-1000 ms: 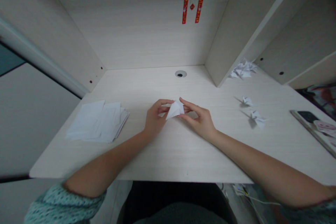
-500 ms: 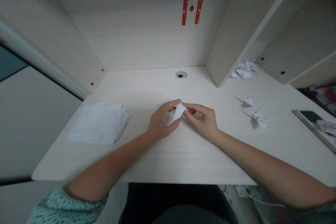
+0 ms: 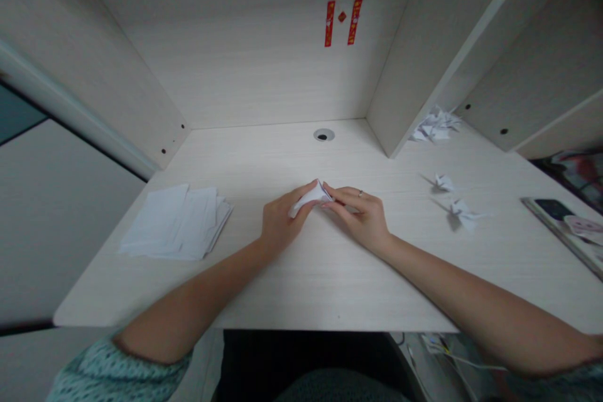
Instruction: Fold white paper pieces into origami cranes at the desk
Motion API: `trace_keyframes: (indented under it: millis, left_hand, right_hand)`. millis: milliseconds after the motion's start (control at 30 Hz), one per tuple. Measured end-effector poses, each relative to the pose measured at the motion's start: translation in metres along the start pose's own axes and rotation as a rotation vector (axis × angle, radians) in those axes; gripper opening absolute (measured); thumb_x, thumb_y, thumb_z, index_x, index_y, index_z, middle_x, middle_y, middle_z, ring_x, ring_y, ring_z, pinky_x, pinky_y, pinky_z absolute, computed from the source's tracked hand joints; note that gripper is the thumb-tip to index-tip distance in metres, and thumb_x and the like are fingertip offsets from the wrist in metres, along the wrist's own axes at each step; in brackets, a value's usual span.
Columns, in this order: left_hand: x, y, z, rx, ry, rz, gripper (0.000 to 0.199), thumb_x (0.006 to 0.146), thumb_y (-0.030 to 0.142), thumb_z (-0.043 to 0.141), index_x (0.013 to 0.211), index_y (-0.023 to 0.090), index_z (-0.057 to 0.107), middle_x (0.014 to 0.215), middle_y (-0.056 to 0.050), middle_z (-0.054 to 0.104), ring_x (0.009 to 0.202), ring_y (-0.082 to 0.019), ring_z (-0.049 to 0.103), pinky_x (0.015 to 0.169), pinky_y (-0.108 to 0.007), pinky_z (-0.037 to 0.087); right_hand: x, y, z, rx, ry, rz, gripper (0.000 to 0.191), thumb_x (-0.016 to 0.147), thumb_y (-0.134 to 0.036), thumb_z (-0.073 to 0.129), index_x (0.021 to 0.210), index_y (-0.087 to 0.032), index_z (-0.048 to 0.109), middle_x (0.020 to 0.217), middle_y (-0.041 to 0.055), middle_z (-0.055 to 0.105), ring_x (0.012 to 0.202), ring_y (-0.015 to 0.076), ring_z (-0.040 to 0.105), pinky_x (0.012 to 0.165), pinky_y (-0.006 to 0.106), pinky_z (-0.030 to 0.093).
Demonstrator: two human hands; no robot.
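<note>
A small folded white paper (image 3: 308, 198) is held between both hands over the middle of the desk. My left hand (image 3: 284, 217) grips it from the left, thumb below and fingers along its upper edge. On the right, my right hand (image 3: 362, 213) pinches the paper's right end between thumb and fingers; a ring shows on one finger. The paper's inner folds are too small to make out.
On the desk (image 3: 282, 289), a stack of white paper sheets (image 3: 164, 223) lies at the left. Two folded paper pieces, one (image 3: 443, 183) behind the other (image 3: 464, 213), sit at the right. Farther back is a paper pile (image 3: 437, 125). A phone (image 3: 556, 208) rests at the far right.
The folded paper has turned from steeply slanted to flatter and shifted slightly left. My left hand has closed in around it, its thumb nearer the fingers.
</note>
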State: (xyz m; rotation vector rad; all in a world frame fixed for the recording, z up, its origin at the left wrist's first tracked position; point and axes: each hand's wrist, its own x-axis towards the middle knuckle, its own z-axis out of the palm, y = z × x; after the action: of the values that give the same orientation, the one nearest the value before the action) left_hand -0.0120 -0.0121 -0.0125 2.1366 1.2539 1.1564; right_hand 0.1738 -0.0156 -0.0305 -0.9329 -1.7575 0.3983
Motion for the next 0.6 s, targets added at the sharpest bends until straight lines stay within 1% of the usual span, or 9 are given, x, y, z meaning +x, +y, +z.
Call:
trace_keyframes:
  millis: [100, 233, 433, 600]
  left_hand:
    - [-0.0005, 0.0006, -0.0008, 0.002, -0.011, -0.019, 0.036, 0.088, 0.034, 0.056, 0.124, 0.031, 0.058, 0.123, 0.002, 0.065, 0.109, -0.017, 0.064, 0.094, -0.03, 0.052]
    - [-0.0019, -0.0004, -0.0003, 0.008, -0.006, -0.005, 0.037, 0.087, 0.033, 0.057, 0.124, 0.032, 0.058, 0.122, 0.003, 0.065, 0.106, -0.017, 0.066, 0.091, -0.029, 0.054]
    - [-0.0026, -0.0035, 0.0029, 0.039, 0.05, 0.109, 0.037, 0.087, 0.033, 0.059, 0.124, 0.029, 0.059, 0.12, 0.002, 0.066, 0.104, -0.016, 0.067, 0.09, -0.028, 0.055]
    - [-0.0022, -0.0028, 0.0024, 0.113, 0.073, 0.189, 0.04, 0.086, 0.033, 0.06, 0.125, 0.027, 0.058, 0.109, 0.0, 0.072, 0.088, -0.015, 0.071, 0.082, -0.026, 0.057]
  right_hand:
    - [-0.0004, -0.001, 0.0007, -0.002, 0.014, 0.001, 0.035, 0.085, -0.025, 0.062, 0.119, -0.029, 0.064, 0.092, 0.0032, 0.073, 0.076, 0.0155, 0.067, 0.068, 0.029, 0.053]
    - [0.0001, -0.004, 0.0018, -0.003, 0.03, 0.008, 0.031, 0.085, -0.022, 0.061, 0.116, -0.027, 0.067, 0.09, 0.0037, 0.074, 0.076, 0.0155, 0.067, 0.068, 0.029, 0.054]
    - [0.0007, -0.0066, 0.0013, -0.017, 0.046, 0.006, 0.029, 0.085, -0.02, 0.061, 0.113, -0.024, 0.068, 0.086, 0.0038, 0.073, 0.071, 0.0139, 0.066, 0.065, 0.027, 0.052]
    - [0.0007, -0.0075, 0.0013, -0.051, 0.063, 0.011, 0.028, 0.084, -0.02, 0.062, 0.11, -0.023, 0.069, 0.083, 0.0033, 0.073, 0.068, 0.0134, 0.065, 0.065, 0.027, 0.052]
